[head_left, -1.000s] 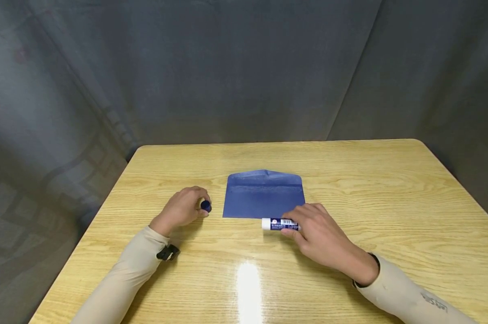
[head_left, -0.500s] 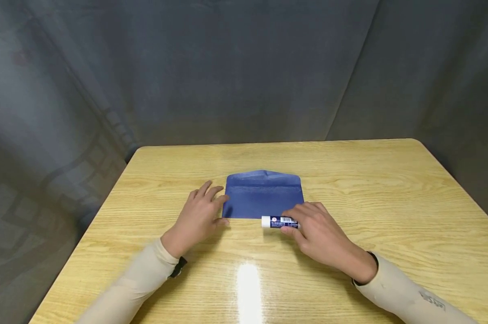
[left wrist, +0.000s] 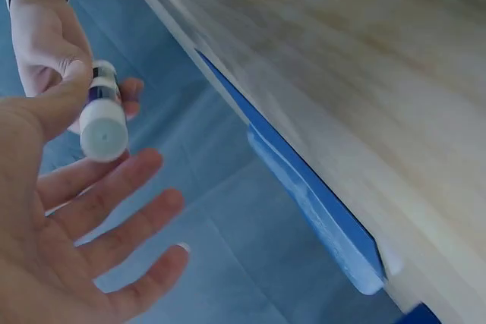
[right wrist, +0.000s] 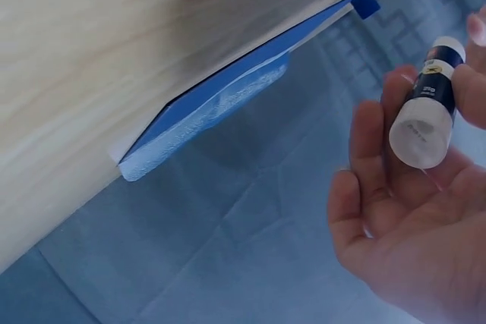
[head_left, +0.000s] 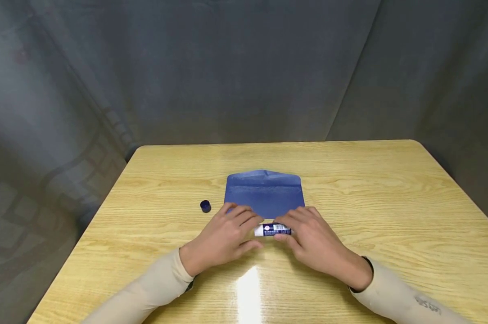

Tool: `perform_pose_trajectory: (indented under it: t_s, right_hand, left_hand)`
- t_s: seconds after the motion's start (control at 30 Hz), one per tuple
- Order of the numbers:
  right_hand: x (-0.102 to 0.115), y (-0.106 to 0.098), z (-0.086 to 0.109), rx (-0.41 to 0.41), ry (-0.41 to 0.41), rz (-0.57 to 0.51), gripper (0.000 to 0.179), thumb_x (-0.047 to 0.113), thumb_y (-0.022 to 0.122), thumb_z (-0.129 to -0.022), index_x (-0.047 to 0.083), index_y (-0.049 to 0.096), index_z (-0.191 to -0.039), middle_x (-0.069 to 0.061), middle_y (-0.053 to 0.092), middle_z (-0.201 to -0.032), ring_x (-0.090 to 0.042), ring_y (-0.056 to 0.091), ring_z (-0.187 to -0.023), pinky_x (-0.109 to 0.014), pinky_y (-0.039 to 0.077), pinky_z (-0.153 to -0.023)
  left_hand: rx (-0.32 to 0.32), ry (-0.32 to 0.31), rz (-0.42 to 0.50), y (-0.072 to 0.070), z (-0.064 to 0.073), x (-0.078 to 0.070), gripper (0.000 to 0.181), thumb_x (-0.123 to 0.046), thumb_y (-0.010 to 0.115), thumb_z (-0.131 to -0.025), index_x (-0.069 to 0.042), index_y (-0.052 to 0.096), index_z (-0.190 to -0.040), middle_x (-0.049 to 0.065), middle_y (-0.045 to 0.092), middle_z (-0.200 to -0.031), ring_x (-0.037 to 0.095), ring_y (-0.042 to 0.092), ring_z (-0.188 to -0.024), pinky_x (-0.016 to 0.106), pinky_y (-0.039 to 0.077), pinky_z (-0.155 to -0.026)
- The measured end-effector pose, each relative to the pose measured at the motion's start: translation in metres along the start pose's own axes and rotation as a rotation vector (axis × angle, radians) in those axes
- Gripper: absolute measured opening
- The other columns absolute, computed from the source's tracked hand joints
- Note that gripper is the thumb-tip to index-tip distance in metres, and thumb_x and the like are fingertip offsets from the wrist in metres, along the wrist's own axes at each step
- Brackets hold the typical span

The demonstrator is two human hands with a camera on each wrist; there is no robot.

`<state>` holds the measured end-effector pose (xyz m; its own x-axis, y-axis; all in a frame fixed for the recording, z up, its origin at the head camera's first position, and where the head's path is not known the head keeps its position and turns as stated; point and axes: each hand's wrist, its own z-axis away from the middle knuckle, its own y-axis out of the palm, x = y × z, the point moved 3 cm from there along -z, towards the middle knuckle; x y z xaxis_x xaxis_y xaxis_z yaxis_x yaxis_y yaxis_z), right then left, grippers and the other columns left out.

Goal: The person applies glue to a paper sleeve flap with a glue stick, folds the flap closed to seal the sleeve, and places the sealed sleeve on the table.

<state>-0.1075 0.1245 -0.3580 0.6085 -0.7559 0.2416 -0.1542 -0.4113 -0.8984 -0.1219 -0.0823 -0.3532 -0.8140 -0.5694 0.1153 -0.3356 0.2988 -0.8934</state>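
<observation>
My right hand (head_left: 314, 240) holds a glue stick (head_left: 271, 229) sideways by its right part, thumb on the near side and fingers on the far side. The tube is white with a dark blue label. My left hand (head_left: 229, 234) has its fingers and thumb apart around the white left end. In the left wrist view its fingers are spread beside the glue stick (left wrist: 104, 123), not curled on it. A blue envelope (head_left: 264, 198) lies just beyond both hands, its flap unfolded away from me and streaked with white. The left fingers overlap its near left corner in the head view.
A small dark blue cap (head_left: 205, 206) stands on the wooden table (head_left: 369, 189), left of the envelope, with its hollow side showing. Grey curtain (head_left: 236, 72) hangs behind the table's far edge and along its sides.
My left hand has let go of the cap, leaving it on the table, and moved right to the glue stick's white end. The right hand has brought the glue stick slightly nearer and left.
</observation>
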Motion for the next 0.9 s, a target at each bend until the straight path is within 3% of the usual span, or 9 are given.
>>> perform_pose_trajectory:
  t_s: [0.17,0.4,0.7,0.9]
  right_hand:
    - [0.0047,0.0002,0.0017,-0.035,-0.017,-0.008,0.028,0.038,0.071,-0.089,0.019,0.074,-0.110,0.008,0.070,-0.097,-0.009,0.059,-0.092,-0.036,0.044,-0.092]
    - [0.0057,-0.0009,0.0023,-0.047,-0.015,-0.022,0.032,0.040,0.070,-0.090,0.018,0.074,-0.113,0.007,0.071,-0.100,-0.009,0.060,-0.094,-0.036,0.045,-0.092]
    - [0.0054,-0.0021,0.0011,-0.058,-0.039,-0.024,0.032,0.039,0.071,-0.089,0.018,0.073,-0.113,0.007,0.071,-0.100,-0.010,0.061,-0.095,-0.036,0.046,-0.092]
    - [0.0000,-0.0031,-0.0006,-0.051,-0.009,-0.060,0.035,0.038,0.074,-0.088,0.017,0.071,-0.116,0.007,0.072,-0.102,-0.010,0.061,-0.097,-0.038,0.045,-0.095]
  left_hand:
    - [-0.040,0.045,-0.005,0.0017,-0.0069,-0.0062,0.046,-0.055,0.067,-0.090,-0.015,0.071,-0.114,-0.003,0.074,-0.104,0.015,0.067,-0.102,0.036,0.049,-0.093]
    - [-0.049,0.021,0.038,0.0035,-0.0077,-0.0044,0.035,-0.047,0.072,-0.089,-0.017,0.072,-0.106,-0.005,0.075,-0.099,0.012,0.068,-0.094,0.035,0.051,-0.091]
    - [-0.071,-0.004,0.111,0.0012,-0.0080,-0.0022,0.032,-0.042,0.075,-0.087,-0.016,0.075,-0.105,-0.004,0.076,-0.097,0.011,0.069,-0.092,0.032,0.050,-0.089]
    - [-0.105,-0.041,0.154,-0.0001,-0.0094,-0.0003,0.026,-0.035,0.080,-0.084,-0.016,0.076,-0.101,-0.004,0.076,-0.094,0.012,0.069,-0.091,0.029,0.050,-0.083]
